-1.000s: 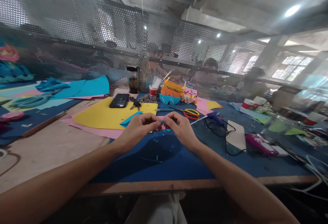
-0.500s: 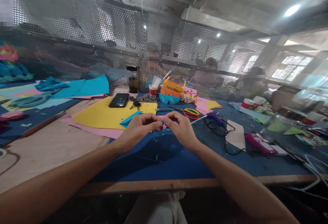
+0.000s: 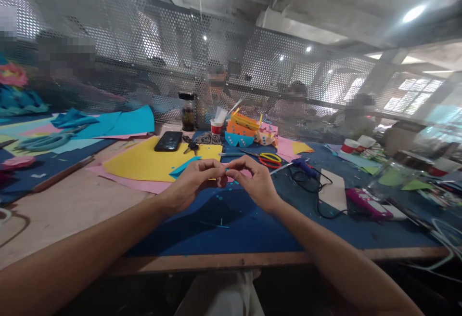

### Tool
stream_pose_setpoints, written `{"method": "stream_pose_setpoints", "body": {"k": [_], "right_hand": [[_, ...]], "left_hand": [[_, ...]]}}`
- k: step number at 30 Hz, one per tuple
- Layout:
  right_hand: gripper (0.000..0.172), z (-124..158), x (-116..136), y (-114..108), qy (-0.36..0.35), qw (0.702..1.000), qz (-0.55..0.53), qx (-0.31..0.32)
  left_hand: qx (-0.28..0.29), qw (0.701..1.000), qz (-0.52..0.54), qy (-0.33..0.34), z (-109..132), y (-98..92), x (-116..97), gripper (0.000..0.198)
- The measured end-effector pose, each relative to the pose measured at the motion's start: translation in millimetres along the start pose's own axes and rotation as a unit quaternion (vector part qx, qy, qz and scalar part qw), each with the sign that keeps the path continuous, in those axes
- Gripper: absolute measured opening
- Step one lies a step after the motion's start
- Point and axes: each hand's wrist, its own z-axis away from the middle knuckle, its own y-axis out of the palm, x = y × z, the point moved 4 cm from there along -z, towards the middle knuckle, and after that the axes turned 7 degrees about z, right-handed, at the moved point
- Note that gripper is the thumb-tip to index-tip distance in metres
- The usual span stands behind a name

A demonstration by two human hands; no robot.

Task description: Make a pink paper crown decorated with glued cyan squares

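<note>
My left hand [image 3: 200,181] and my right hand [image 3: 250,178] meet above the front of the blue table mat, thumbs and fingertips pinched. A tiny bluish bit [image 3: 227,170] shows where the fingertips meet, too small to name. Pink paper [image 3: 236,177] is partly visible behind my right fingers. Small blue paper scraps [image 3: 220,197] lie scattered below the hands. Beside my left hand, a folded blue paper piece [image 3: 183,167] rests on a yellow sheet [image 3: 135,162].
A phone [image 3: 168,141] and keys [image 3: 192,148] lie on the yellow sheet. Scissors [image 3: 270,159], a blue glue gun [image 3: 303,165] with its cord, and a magenta device [image 3: 366,204] are to the right. Decorated paper pieces [image 3: 243,125], a paper cup [image 3: 216,125] and a jar [image 3: 187,112] stand behind.
My fingertips have shifted slightly and come closer together, with the left fingers curling further under. The view has moved a little; the things on the table have stayed put.
</note>
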Motion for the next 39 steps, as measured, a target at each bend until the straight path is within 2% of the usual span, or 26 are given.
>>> {"method": "stream_pose_setpoints", "body": {"k": [12, 15, 18, 25, 33, 39], "right_hand": [[0.018, 0, 3, -1, -0.009, 1.0, 0.022, -0.003], [0.02, 0, 1, -2, 0.011, 1.0, 0.022, -0.004], [0.022, 0, -1, -2, 0.031, 0.999, 0.029, 0.002], [0.014, 1, 1, -1, 0.013, 0.998, 0.059, -0.006], [0.015, 1, 2, -1, 0.03, 0.998, 0.056, -0.002], [0.015, 1, 4, 0, 0.017, 0.998, 0.055, 0.029]], "left_hand": [[-0.011, 1.0, -0.009, -0.002, -1, -0.5, 0, 0.018], [-0.024, 0.999, -0.02, 0.008, 0, -0.5, -2, 0.019], [-0.039, 0.998, -0.039, 0.029, 1, -1.2, -4, 0.018], [-0.043, 0.992, -0.107, 0.052, 2, 0.1, -8, 0.02], [-0.042, 0.987, -0.144, 0.065, 2, 2.6, -9, 0.019], [-0.041, 0.981, -0.176, 0.076, 4, 3.7, -11, 0.018]]}}
